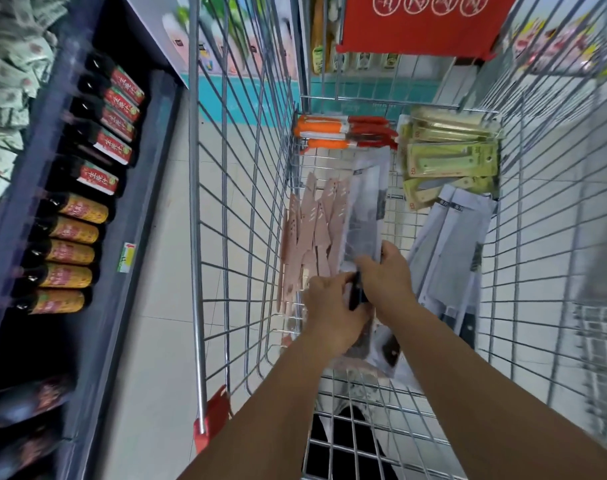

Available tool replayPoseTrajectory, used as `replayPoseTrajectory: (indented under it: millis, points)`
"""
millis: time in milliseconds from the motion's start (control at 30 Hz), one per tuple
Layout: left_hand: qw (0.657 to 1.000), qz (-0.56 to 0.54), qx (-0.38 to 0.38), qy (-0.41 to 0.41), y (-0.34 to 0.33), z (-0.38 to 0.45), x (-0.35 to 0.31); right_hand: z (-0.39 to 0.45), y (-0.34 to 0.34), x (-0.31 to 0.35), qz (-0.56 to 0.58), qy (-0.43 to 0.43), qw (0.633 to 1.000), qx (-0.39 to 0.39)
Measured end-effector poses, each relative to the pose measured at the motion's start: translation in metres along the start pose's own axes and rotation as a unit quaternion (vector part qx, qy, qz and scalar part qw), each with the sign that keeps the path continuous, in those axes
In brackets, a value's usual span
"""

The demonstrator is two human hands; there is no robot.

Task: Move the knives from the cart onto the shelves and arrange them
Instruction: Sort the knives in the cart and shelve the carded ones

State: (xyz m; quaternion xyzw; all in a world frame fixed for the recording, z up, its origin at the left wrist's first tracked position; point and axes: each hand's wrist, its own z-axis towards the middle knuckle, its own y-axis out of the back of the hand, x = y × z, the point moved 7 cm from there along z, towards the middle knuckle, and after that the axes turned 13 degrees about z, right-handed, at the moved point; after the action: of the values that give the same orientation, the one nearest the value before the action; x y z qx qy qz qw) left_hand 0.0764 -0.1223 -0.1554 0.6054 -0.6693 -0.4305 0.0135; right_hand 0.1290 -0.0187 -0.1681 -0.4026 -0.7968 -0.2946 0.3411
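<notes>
Both my hands reach down into a wire shopping cart [246, 188]. My left hand [333, 310] and my right hand [388, 278] grip a packaged cleaver [366, 209] by its black handle end, the grey-sleeved blade pointing away from me. To its left lies a row of pink-sheathed knives [312, 230]. More grey-sleeved cleavers [447, 244] lie at the right. Yellow-green carded knives [451, 157] are stacked at the far right, and orange and red-handled knives [343, 131] lie along the far end.
A dark shelf [136, 209] on the left holds rows of dark bottles [73, 233] with red and yellow labels. A red sign [423, 22] hangs above the cart's far end. Pale tiled floor [160, 341] runs between shelf and cart.
</notes>
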Motion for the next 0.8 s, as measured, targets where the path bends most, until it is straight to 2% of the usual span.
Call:
replayPoseTrajectory:
  millis: [133, 233, 300, 400, 500, 633, 700, 800]
  points:
    - [1.000, -0.007, 0.006, 0.004, -0.011, 0.000, -0.003, -0.003, 0.018, -0.001, -0.037, -0.007, 0.999, -0.024]
    - [0.993, -0.083, 0.069, -0.045, -0.028, -0.002, -0.022, -0.010, 0.040, 0.001, -0.038, -0.005, 0.998, -0.048]
    - [0.990, -0.086, 0.101, -0.054, -0.041, -0.002, -0.036, -0.014, 0.062, 0.001, -0.025, -0.004, 0.996, -0.080]
    - [0.993, -0.019, 0.094, -0.064, -0.057, 0.000, -0.057, -0.015, 0.093, 0.000, -0.061, 0.002, 0.989, -0.137]
    - [0.983, 0.103, 0.101, -0.113, -0.076, -0.004, -0.080, -0.012, 0.112, -0.010, -0.109, -0.008, 0.980, -0.164]
    - [0.957, 0.211, 0.120, -0.158, -0.098, -0.012, -0.080, -0.013, 0.122, -0.025, -0.165, -0.039, 0.974, -0.149]
    - [0.953, 0.228, 0.116, -0.162, -0.094, -0.012, -0.067, -0.014, 0.123, -0.030, -0.192, -0.051, 0.970, -0.141]
    - [0.947, 0.274, 0.043, -0.163, -0.064, -0.005, -0.043, -0.014, 0.117, -0.035, -0.240, -0.068, 0.960, -0.126]
